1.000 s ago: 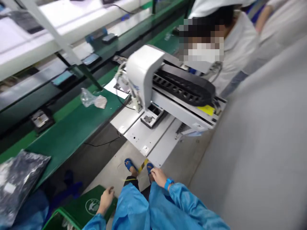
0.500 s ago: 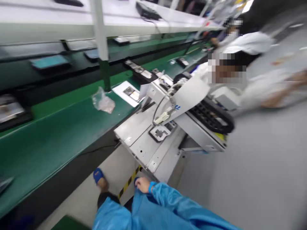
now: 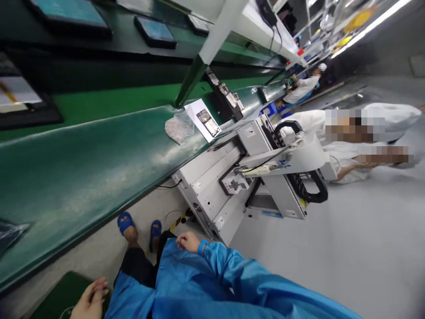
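My right hand [image 3: 187, 242] rests on my lap against the blue gown, fingers loosely curled and holding nothing. At the bottom edge my left hand [image 3: 89, 301] hangs beside my thigh, empty with fingers relaxed, just above a green crate [image 3: 56, 299]. A white benchtop machine [image 3: 245, 177] with a black cable chain stands right in front of my knees. My feet in blue sandals [image 3: 125, 221] are on the grey floor beneath the belt.
A long green conveyor belt [image 3: 83, 150] runs along the left with a crumpled clear bag [image 3: 177, 128] and a printed sheet [image 3: 206, 122] on it. Dark trays and screens sit on the shelf behind. Co-workers in white [image 3: 335, 146] stand beyond the machine. Grey floor lies open to the right.
My head has tilted and turned right, so the scene is rotated. My left hand has come back into view at the bottom. My right hand has stayed on my lap.
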Motion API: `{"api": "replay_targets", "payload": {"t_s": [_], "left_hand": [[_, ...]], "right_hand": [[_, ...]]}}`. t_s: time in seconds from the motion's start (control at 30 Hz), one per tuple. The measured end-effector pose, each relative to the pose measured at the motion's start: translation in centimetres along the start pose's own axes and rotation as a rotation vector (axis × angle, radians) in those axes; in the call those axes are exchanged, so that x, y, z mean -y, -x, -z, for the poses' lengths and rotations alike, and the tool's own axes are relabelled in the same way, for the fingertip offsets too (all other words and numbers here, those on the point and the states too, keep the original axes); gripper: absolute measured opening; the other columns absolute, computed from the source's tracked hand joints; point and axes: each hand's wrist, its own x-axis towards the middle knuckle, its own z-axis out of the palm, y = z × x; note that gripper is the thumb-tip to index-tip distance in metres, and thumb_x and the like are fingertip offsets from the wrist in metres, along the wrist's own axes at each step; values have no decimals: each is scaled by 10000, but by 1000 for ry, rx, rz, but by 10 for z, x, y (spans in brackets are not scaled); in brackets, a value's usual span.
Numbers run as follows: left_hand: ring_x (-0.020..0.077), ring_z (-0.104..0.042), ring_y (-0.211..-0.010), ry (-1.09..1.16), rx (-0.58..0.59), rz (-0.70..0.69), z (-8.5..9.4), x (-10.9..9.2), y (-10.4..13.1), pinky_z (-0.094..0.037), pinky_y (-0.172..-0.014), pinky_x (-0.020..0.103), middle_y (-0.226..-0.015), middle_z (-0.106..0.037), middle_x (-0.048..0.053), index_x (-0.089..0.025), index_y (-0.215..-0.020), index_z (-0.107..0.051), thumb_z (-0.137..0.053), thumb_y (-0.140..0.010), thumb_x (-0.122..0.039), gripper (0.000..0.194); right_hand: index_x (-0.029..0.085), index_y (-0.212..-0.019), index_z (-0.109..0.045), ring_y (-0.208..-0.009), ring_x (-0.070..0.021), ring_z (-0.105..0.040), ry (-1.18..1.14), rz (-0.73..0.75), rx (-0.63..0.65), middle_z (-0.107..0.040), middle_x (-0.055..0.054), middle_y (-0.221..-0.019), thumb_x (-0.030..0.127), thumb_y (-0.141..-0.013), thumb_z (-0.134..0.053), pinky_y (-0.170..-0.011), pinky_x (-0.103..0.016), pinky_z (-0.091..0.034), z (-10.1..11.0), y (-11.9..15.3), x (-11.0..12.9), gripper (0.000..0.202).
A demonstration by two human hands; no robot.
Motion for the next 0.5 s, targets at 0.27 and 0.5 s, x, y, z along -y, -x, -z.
{"api": "replay_targets", "payload": {"t_s": [0.27,0.5], "left_hand": [[297,-673,-1074,-147,110,87,-53,75,49,-441,-1057,377,-951,-752,53,-225,-1101,-651,-478,-714,-511,510],[318,-673,-1036,-113,59,45,-108,95,32,-476,-972,428,-933,-747,64,-247,-1222,-611,-405,-800,-550,559]], "right_hand": [[148,-837,-588,-515,-85,-551,-141,-64,-195,-631,-23,-683,166,-899,-422,-527,-191,-445,28,-50,28,178],[110,-909,-610,-565,-88,-566,-44,-26,-229,-659,-70,-753,309,-959,-414,-558,-200,-466,53,-86,28,284]]}}
